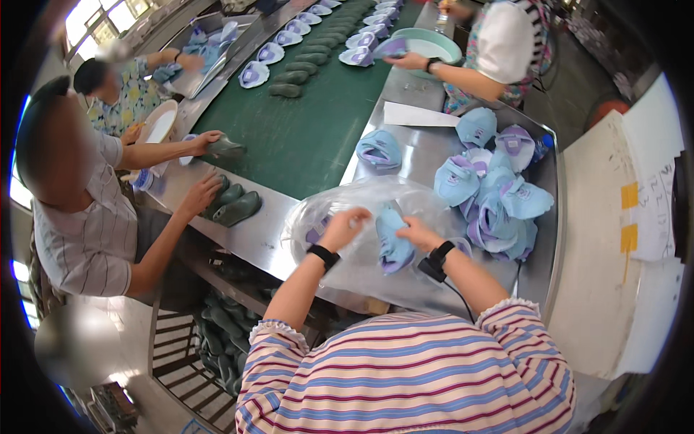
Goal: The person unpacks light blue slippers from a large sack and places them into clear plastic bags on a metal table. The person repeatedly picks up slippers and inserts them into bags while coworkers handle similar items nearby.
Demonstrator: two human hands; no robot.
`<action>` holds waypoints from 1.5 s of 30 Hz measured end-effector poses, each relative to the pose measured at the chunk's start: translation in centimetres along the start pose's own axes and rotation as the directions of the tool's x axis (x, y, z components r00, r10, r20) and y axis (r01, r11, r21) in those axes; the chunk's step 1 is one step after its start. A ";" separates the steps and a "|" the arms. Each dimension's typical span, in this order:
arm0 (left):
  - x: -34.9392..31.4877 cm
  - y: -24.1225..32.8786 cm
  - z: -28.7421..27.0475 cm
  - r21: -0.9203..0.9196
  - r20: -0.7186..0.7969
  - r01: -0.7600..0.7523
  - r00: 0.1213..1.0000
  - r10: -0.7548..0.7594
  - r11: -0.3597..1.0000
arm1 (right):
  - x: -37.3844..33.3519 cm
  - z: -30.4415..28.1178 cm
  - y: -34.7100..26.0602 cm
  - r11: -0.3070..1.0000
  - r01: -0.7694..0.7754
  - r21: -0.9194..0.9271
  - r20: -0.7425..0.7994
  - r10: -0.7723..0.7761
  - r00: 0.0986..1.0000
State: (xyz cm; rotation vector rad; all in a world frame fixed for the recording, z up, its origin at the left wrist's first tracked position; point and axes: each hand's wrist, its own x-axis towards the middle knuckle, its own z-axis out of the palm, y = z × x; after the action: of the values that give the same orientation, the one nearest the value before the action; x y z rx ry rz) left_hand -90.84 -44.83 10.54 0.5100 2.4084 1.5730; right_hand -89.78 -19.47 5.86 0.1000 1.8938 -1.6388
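Note:
My right hand grips the edge of a light blue shoe upper, which hangs upright above the metal table. To its left, my left hand is held with thumb and fingers drawn together, a little apart from the upper. It is slightly blurred, and whether anything thin is between its fingertips cannot be made out. A clear plastic bag spreads beneath and behind both hands, with a purple and white piece showing through it. Just right of my right hand lies a heap of blue and purple shoe uppers.
A single upper lies beyond the bag. The green conveyor belt carries rows of dark shoe lasts and uppers. At left a co-worker's hand holds a last; across, another co-worker works by a green basin. A white board stands right.

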 end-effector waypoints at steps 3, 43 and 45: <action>-0.1 -5.2 -3.9 0.926 0.048 -0.063 0.998 0.050 0.371 | -1.7 -3.9 -1.4 0.950 -0.131 0.283 0.041 0.124 0.991; 7.2 -11.9 -15.9 0.488 -0.578 0.702 0.705 -0.410 0.519 | -17.2 -2.8 -3.0 0.740 0.108 0.664 -0.152 -0.008 0.988; 8.9 -13.5 -17.1 0.410 -0.607 0.768 0.632 -0.482 0.492 | -16.9 -2.4 -2.4 0.734 0.120 0.668 -0.189 0.012 0.982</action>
State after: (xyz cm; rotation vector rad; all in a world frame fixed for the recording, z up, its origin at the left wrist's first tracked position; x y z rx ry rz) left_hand -107.46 -60.54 5.16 -0.7149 2.8929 0.5031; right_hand -78.26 -12.16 16.42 0.5157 1.3161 -2.3636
